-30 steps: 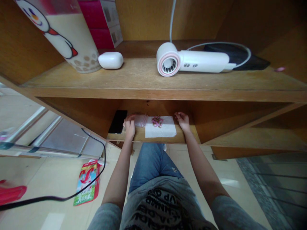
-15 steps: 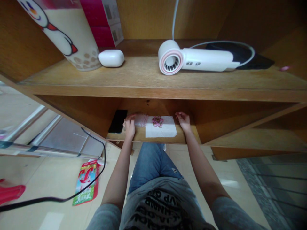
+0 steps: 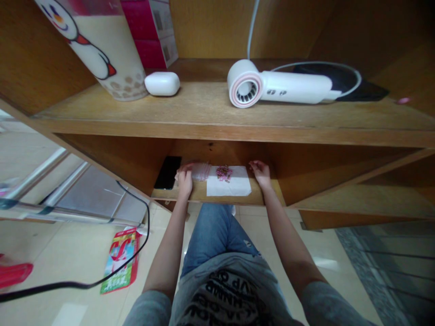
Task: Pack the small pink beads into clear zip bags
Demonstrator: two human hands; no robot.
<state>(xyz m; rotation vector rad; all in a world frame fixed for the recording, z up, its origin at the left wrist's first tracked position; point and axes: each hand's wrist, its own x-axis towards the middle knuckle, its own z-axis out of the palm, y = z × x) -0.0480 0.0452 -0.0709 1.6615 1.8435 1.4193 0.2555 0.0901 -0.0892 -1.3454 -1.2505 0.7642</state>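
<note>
My left hand (image 3: 184, 179) lies on the lower shelf between a black phone (image 3: 167, 173) and clear plastic bags (image 3: 200, 171) with pinkish edges. Its loosely bent fingers are at the left end of these bags and seem to rest on them. To the right of the bags is a white sheet of paper (image 3: 228, 189), with a small heap of pink and gold pieces (image 3: 224, 173) on it, too small to name. My right hand (image 3: 260, 172) rests just past the paper's right edge. Its fingers are slightly bent and apart, with nothing visible in them.
On the upper shelf (image 3: 204, 108) stand a milk tea cup (image 3: 127, 59), pink boxes (image 3: 146, 27), a white case (image 3: 162, 84) and a white hair dryer (image 3: 288, 86) with its cord. A black cable (image 3: 68, 285) hangs at left above a colourful packet (image 3: 118, 262).
The view has shifted very slightly. Both hands and the things on the lower shelf stay in the same places.
</note>
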